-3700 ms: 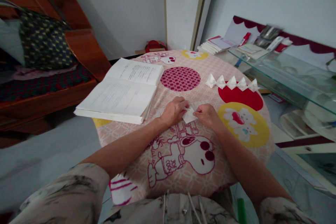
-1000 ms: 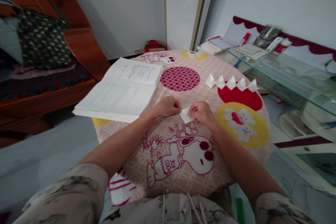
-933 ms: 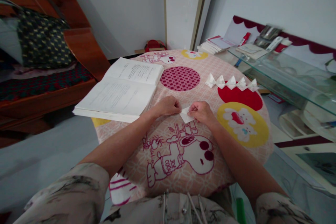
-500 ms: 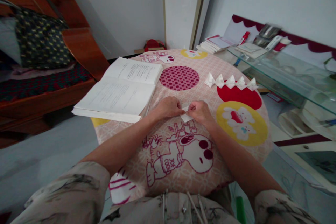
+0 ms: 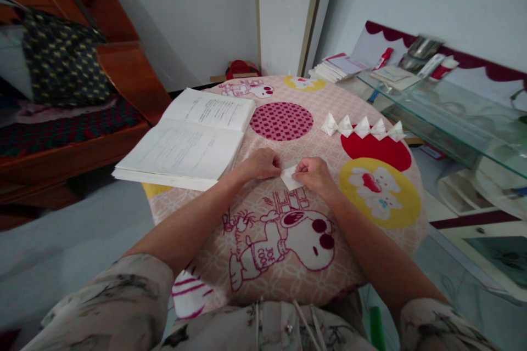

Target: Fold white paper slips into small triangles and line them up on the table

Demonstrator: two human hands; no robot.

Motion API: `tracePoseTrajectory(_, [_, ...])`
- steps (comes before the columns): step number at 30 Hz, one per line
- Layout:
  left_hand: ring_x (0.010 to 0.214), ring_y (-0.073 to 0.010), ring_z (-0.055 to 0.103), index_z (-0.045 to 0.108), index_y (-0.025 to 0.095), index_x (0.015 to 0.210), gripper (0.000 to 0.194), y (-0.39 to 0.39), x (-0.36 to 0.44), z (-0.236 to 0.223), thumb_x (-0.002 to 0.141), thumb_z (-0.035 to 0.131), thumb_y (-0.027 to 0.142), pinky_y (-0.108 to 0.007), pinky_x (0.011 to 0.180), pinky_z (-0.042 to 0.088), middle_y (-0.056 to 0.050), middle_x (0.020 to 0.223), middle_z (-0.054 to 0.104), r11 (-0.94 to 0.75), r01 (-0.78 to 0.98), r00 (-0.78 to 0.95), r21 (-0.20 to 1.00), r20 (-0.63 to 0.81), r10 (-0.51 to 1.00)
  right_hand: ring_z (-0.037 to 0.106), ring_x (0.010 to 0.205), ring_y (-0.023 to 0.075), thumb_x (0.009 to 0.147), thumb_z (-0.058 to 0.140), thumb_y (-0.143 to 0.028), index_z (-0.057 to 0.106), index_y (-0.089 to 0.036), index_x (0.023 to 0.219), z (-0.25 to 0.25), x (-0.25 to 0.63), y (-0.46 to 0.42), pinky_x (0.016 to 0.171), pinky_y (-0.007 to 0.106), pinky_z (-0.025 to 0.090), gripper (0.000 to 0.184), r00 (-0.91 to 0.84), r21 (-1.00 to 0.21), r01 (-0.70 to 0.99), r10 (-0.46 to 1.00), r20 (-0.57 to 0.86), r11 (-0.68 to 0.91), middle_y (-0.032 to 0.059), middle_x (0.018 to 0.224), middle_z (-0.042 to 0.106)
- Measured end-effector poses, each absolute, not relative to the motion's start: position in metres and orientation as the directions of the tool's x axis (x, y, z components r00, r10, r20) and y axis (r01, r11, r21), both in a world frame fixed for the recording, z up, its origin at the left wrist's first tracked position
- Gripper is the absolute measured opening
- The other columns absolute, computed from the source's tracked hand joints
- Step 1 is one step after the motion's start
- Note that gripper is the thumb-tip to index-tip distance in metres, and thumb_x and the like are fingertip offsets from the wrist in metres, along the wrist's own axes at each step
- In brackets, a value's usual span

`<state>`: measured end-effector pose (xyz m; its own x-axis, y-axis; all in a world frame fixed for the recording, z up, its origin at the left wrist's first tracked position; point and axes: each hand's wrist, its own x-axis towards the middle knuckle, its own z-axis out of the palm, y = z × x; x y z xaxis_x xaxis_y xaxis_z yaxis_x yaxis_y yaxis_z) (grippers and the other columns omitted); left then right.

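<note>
A small piece of folded white paper (image 5: 290, 180) lies on the round table in front of me. My right hand (image 5: 316, 174) pinches its right side between thumb and fingers. Just left of the paper is my left hand (image 5: 263, 164), fingers curled together with the thumb low, at the paper's left edge. Whether its fingertips touch that edge I cannot make out. Beyond my right hand, several folded white paper pieces (image 5: 362, 127) with pointed tops stand in a joined-looking row.
An open book (image 5: 193, 137) lies on the left of the patterned tablecloth (image 5: 263, 230). At right stands a glass shelf (image 5: 465, 131) bearing small items, with a stack of papers (image 5: 335, 68) behind the table. A wooden bench (image 5: 123, 71) holds a dark patterned bag (image 5: 61, 60).
My left hand has shifted slightly left, off the paper's face, so more of its left side shows. My right hand keeps its pinch in nearly the same spot.
</note>
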<state>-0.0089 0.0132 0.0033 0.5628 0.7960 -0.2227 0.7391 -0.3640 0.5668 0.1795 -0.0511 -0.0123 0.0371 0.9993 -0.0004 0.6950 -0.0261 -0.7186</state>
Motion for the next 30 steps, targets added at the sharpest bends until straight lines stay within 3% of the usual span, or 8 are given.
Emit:
tracePoseTrajectory(5, [0.047,-0.0087,0.052,0.074,0.014,0.08,0.019,0.016,-0.021,-0.002,0.077,0.055,0.016,-0.02,0.051,0.036,0.002,0.054,0.061,-0.319,0.625,0.623,0.713,-0.208,0.754,0.054,0.058,0.0129,0.065,0.071,-0.015,0.064,-0.018,0.062,-0.014,0.181,-0.051,0.056,0.024,0.039,0.008,0.034,-0.756,0.654,0.999,-0.014,-0.033,-0.0021,0.059,0.061])
tracePoseTrajectory(8, [0.05,-0.0081,0.05,0.072,0.015,0.074,0.022,0.012,-0.019,-0.002,0.085,0.058,0.027,-0.02,0.053,0.034,0.002,0.055,0.061,-0.381,0.602,0.628,0.702,-0.122,0.769,0.054,0.058,0.0132,0.065,0.07,-0.015,0.064,-0.018,0.062,-0.014,0.181,-0.051,0.055,0.024,0.039,0.007,0.037,-0.767,0.64,0.999,-0.023,-0.042,-0.0023,0.057,0.06])
tracePoseTrajectory(10, [0.054,-0.0088,0.051,0.072,0.015,0.073,0.02,0.008,-0.014,-0.003,0.081,0.066,0.032,-0.021,0.054,0.034,0.001,0.059,0.063,-0.403,0.617,0.607,0.677,-0.082,0.791,0.055,0.058,0.0134,0.065,0.069,-0.016,0.064,-0.018,0.063,-0.013,0.181,-0.052,0.055,0.024,0.039,0.006,0.037,-0.775,0.63,0.999,-0.034,-0.05,-0.0022,0.056,0.06])
tracePoseTrajectory(14, [0.056,-0.0088,0.05,0.071,0.015,0.07,0.013,0.007,-0.009,-0.008,0.076,0.073,0.026,-0.023,0.055,0.033,0.001,0.06,0.063,-0.373,0.626,0.561,0.685,-0.064,0.825,0.054,0.057,0.0133,0.063,0.073,-0.02,0.063,-0.018,0.063,-0.012,0.187,-0.052,0.053,0.024,0.039,0.01,0.071,-0.782,0.619,0.997,-0.035,-0.072,-0.0014,0.059,0.062])
tracePoseTrajectory(19, [0.046,-0.0059,0.044,0.064,0.013,0.064,0.02,0.009,-0.014,-0.011,0.081,0.068,0.021,-0.02,0.048,0.032,0.004,0.051,0.055,-0.137,0.442,0.587,0.887,-0.17,0.792,0.054,0.055,0.0132,0.06,0.08,-0.033,0.065,-0.017,0.07,-0.01,0.201,-0.052,0.05,0.024,0.039,0.024,0.159,-0.848,0.515,0.986,-0.053,-0.129,-0.0001,0.061,0.064])
tracePoseTrajectory(23, [0.05,-0.0061,0.055,0.064,0.012,0.069,0.017,0.003,-0.012,-0.007,0.083,0.07,0.019,-0.017,0.051,0.043,0.002,0.056,0.062,0.067,0.264,0.617,0.962,-0.222,0.755,0.054,0.054,0.0122,0.065,0.077,-0.044,0.072,-0.016,0.083,-0.006,0.203,-0.055,0.046,0.023,0.035,0.034,-0.007,-0.943,0.294,0.986,-0.168,-0.159,0.0024,0.07,0.069])
tracePoseTrajectory(30, [0.06,-0.0108,0.069,0.069,0.009,0.081,0.041,-0.006,-0.006,-0.001,0.094,0.063,0.047,-0.022,0.063,0.057,-0.009,0.071,0.074,0.242,0.064,0.658,0.968,-0.223,0.719,0.054,0.056,0.013,0.061,0.079,-0.045,0.072,-0.015,0.07,-0.004,0.203,-0.059,0.054,0.025,0.041,0.032,-0.055,-0.983,0.114,0.987,-0.152,-0.145,0.0015,0.064,0.067])
